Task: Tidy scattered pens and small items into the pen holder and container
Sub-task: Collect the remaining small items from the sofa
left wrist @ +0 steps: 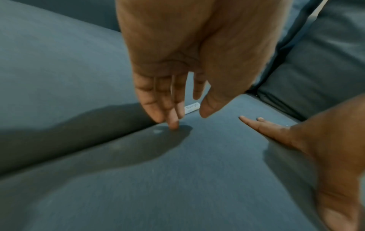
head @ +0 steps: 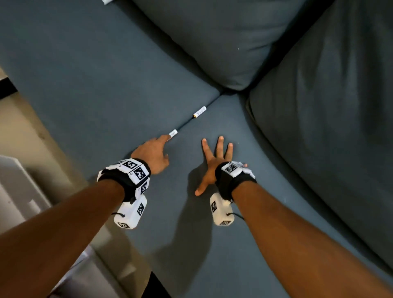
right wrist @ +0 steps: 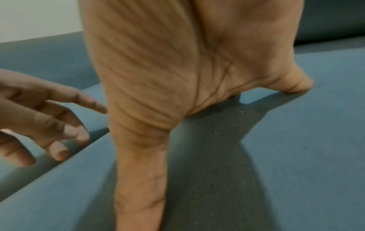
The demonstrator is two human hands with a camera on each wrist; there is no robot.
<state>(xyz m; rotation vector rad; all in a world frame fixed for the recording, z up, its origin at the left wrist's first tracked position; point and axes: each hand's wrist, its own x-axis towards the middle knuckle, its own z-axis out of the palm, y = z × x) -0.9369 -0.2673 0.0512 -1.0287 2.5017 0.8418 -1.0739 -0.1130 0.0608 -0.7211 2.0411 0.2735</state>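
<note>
Two small white cylinders lie in the seam between the grey-blue sofa seat cushions (head: 106,85). The nearer white cylinder (head: 173,133) (left wrist: 192,107) bears printed text. The farther white cylinder (head: 200,112) has a gold tip. My left hand (head: 164,141) (left wrist: 187,116) reaches to the nearer one, its fingers almost straight. Fingers and thumb stand on either side of it without gripping, and the fingertips touch the seam. My right hand (head: 214,157) (right wrist: 168,93) presses flat on the right seat cushion with its fingers spread. No pen holder or container is in view.
Two plump back cushions (head: 212,42) (head: 329,106) meet at the sofa's corner beyond the seam. Another white object (head: 106,1) peeks in at the top edge. Left of the sofa are beige floor (head: 25,138) and pale furniture (head: 12,191).
</note>
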